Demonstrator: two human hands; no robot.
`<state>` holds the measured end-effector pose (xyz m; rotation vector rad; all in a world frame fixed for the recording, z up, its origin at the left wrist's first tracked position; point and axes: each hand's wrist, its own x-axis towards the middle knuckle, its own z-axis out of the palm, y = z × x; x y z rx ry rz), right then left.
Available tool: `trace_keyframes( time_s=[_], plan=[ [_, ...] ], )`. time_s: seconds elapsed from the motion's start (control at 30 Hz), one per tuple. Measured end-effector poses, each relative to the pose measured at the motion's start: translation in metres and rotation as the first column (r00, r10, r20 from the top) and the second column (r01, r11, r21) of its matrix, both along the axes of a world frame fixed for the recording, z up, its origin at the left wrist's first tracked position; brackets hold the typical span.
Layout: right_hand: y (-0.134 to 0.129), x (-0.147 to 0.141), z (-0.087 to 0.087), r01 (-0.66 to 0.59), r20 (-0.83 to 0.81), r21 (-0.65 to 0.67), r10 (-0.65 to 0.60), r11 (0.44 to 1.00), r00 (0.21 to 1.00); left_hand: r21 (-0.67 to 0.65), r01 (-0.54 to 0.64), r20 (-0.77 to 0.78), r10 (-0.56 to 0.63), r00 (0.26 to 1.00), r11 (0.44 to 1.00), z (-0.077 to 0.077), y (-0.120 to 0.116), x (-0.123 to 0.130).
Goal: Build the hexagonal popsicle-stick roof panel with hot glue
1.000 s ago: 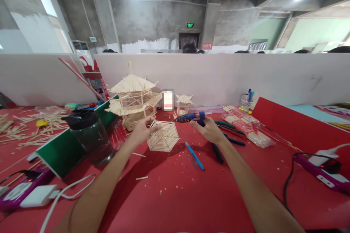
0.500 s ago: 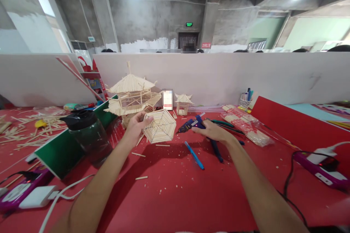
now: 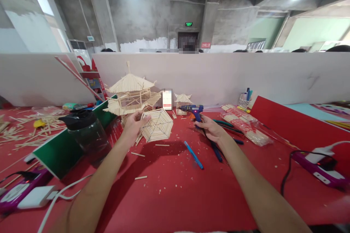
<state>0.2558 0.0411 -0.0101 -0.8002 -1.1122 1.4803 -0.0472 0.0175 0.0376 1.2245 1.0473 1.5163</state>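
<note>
A hexagonal panel of pale wooden sticks [image 3: 156, 125] is gripped at its left edge by my left hand [image 3: 133, 128], thumb on its face. My right hand [image 3: 210, 127] has its fingers round the handle of a blue glue gun [image 3: 194, 109], whose nozzle points left in front of the small stick pavilion [image 3: 183, 99]. Behind my left hand stands a larger two-tiered stick pavilion [image 3: 131, 89]. A blue pen [image 3: 194, 155] lies on the red tabletop [image 3: 175, 196] below the gun.
At the left are a dark bottle [image 3: 87, 134], a green board [image 3: 58, 156] and scattered sticks. Bagged sticks [image 3: 246, 123], pliers [image 3: 216, 149] and a red board [image 3: 295, 131] lie at the right. Purple power strips with cables sit on both sides; a lit screen [image 3: 167, 99] stands at the back.
The glue gun has been raised and turned level, away from the panel, with my right hand now lower on its handle. My left hand and the panel have shifted slightly left.
</note>
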Motion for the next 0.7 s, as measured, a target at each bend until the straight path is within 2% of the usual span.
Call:
trace_keyframes(
  time_s=[0.1,0.27,0.33,0.4,0.5,0.57,0.63,0.7],
  plan=[
    [0.0,0.0,0.001,-0.03,-0.047,-0.036,0.028,0.999,0.998,0.003,0.014,-0.021,-0.014,1.0,1.0,-0.003,0.002,-0.002],
    [0.002,-0.007,-0.002,0.075,-0.068,-0.002,-0.075,0.997,0.995,0.035,0.052,-0.1,-0.049,0.994,0.998,-0.007,0.005,-0.006],
    [0.004,-0.012,-0.005,0.128,0.059,0.033,-0.13,0.991,0.99,0.045,0.06,-0.137,-0.053,0.989,0.997,-0.008,0.005,-0.006],
    [0.006,-0.017,-0.01,0.213,0.272,0.096,-0.231,0.972,0.934,0.056,0.073,-0.171,-0.062,0.983,0.996,-0.009,0.006,-0.006],
    [0.01,-0.022,-0.016,0.322,0.476,0.215,-0.386,0.922,0.79,0.08,0.089,-0.236,-0.068,0.969,0.993,-0.009,0.007,-0.006],
    [0.011,-0.025,-0.018,0.301,0.605,0.305,-0.428,0.903,0.671,0.088,0.102,-0.271,-0.074,0.96,0.991,-0.008,0.006,-0.006],
    [0.011,-0.027,-0.019,0.189,0.793,0.39,-0.433,0.901,0.429,0.088,0.107,-0.285,-0.078,0.955,0.99,-0.007,0.005,-0.006],
    [0.01,-0.03,-0.02,0.068,0.896,0.397,-0.402,0.915,0.188,0.09,0.11,-0.287,-0.08,0.955,0.99,-0.006,0.004,-0.005]
  ],
)
